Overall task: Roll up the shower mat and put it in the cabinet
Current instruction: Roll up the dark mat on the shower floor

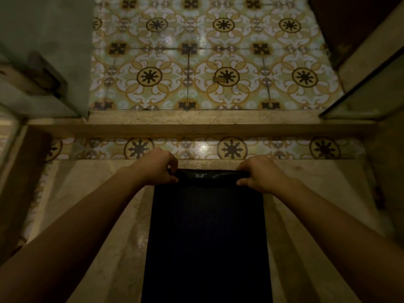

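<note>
Dim, yellowish, blurred warped edges

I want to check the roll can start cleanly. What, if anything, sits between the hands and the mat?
Nothing visible does. The left hand and right hand each already have a grip on a far corner of the dark shower mat, whose far edge is curled up. The cabinet is not identifiable here.

Dark, finely textured shower mat (206, 237) lies flat on the pale floor, its far edge curled into a small roll.
</note>
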Tool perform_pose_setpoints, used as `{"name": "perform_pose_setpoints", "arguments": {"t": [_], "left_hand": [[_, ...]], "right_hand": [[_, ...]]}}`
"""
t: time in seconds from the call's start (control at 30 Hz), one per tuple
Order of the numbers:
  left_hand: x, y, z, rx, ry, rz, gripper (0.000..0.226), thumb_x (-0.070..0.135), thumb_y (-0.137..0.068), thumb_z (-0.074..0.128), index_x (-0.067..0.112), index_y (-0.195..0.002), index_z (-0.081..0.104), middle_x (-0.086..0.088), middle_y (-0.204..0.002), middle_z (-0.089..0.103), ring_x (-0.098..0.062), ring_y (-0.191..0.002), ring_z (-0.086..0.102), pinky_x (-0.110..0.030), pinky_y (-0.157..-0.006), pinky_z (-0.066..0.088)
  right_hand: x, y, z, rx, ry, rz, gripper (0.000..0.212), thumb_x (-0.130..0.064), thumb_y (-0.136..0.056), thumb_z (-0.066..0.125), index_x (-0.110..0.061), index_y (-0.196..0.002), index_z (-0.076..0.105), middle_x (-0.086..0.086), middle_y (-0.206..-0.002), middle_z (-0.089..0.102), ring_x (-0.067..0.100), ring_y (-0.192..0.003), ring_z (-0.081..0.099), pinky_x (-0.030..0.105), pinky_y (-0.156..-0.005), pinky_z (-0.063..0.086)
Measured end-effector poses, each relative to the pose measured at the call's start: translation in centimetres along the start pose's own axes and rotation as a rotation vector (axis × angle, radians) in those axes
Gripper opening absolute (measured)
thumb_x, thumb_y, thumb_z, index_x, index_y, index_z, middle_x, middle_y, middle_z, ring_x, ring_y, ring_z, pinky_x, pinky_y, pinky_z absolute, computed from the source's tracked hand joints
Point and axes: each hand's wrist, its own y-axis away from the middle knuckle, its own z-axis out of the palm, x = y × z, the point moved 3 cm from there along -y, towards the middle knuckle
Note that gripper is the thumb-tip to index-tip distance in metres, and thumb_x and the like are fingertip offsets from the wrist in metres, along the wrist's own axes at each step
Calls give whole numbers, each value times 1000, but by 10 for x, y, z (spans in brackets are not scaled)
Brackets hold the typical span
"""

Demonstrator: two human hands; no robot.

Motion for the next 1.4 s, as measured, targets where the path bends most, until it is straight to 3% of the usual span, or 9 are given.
{"name": "perform_pose_setpoints", "arguments": {"t": [0.1, 0.2, 0.33, 0.5, 0.73, 0.87, 1.0, 1.2, 1.4], "left_hand": [[1, 3, 6, 23, -16, 32, 21, 39, -75, 79, 25, -88, 71, 10, -77, 59, -5, -67, 50, -17, -52, 33], [4, 5, 11, 81, -29, 27, 18, 29, -76, 78, 20, -89, 70, 1, -83, 67, -17, -79, 61, -26, -62, 45], [7, 2, 14, 87, -82, 53, 33, 24, -83, 67, 19, -114, 58, -5, -101, 67, -27, -96, 62, -35, -74, 50], [15, -1, 12, 92, -310, 133, 20, 21, -84, 60, 13, -103, 59, -9, -99, 63, -25, -98, 54, -35, -69, 45], [9, -5, -1, 163, -248, 63, 24, 20, -80, 63, 10, -100, 54, -13, -103, 60, -31, -99, 54, -36, -71, 42], [14, -2, 13, 185, -205, 46, 31, 17, -77, 66, 10, -105, 55, -11, -105, 58, -29, -98, 53, -39, -75, 47], [14, 2, 15, 219, -198, 64, 34, 17, -77, 65, 12, -109, 56, -11, -101, 57, -31, -97, 52, -41, -71, 47], [22, 7, 28, 195, -272, 2, 66, 20, -79, 68, 12, -136, 37, -12, -122, 49, -33, -107, 44, -43, -83, 49], [27, 23, 34, 243, -298, 49, 43, 13, -82, 61, 6, -123, 48, -17, -122, 50, -34, -107, 44, -44, -81, 48]], "right_hand": [[1, 2, -3, -71, 0, -11, 30, -38, -77, 77, -31, -106, 71, 0, -97, 66, 18, -92, 60, 29, -71, 42], [-1, 3, -2, -32, 24, -22, 29, -32, -78, 76, -27, -107, 71, 2, -99, 67, 20, -94, 61, 27, -71, 42], [-3, -1, -2, 9, 43, -16, 26, -30, -78, 74, -24, -103, 72, 4, -97, 68, 23, -93, 62, 29, -73, 48], [-6, -2, -5, 8, 125, -84, 20, -31, -80, 70, -21, -97, 69, 4, -94, 66, 22, -87, 61, 36, -73, 53], [-15, -15, -11, 176, 239, -178, 25, -20, -80, 70, -11, -101, 59, 11, -106, 59, 33, -87, 61, 38, -64, 46], [-21, -9, 2, 219, 275, -183, 36, -7, -68, 74, -6, -100, 57, 13, -97, 58, 34, -77, 61, 32, -50, 34], [-26, -4, 4, 223, 343, -220, 41, 2, -58, 75, -4, -94, 56, 14, -89, 58, 30, -69, 58, 29, -48, 29], [-33, 2, 14, 233, 316, -130, 39, 9, -64, 68, -3, -98, 53, 16, -96, 54, 33, -82, 56, 41, -55, 48], [-27, 17, 16, 257, 322, -178, 36, 7, -69, 67, -2, -101, 57, 16, -97, 57, 33, -85, 57, 37, -52, 42]]}}
